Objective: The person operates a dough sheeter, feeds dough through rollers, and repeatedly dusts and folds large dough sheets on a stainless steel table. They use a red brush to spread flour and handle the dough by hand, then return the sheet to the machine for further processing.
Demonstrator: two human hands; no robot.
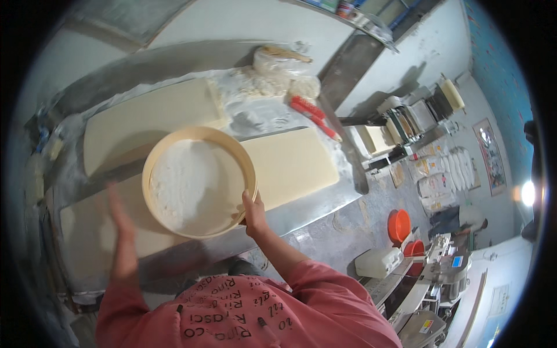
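A round wooden-rimmed sieve (250, 174) is gripped at its right rim by my right hand (254, 213), thumb over the edge. White flour (182, 178) lies heaped toward the left of its mesh. The sieve is held over a long sheet of pale dough (296, 165) on the metal table (304, 209). My left hand (120, 213), blurred, is raised left of the sieve, apart from its rim, with nothing seen in it. Behind lies a second stack of dough sheet (148, 117), partly covered by the sieve.
A red brush (315, 115) lies at the table's right end. Loose flour and a plastic bag (278, 63) sit against the wall. A dough sheeter machine (404, 126) stands beyond. Orange basins (398, 226), a white jug (378, 262) and a person (468, 219) are to the right.
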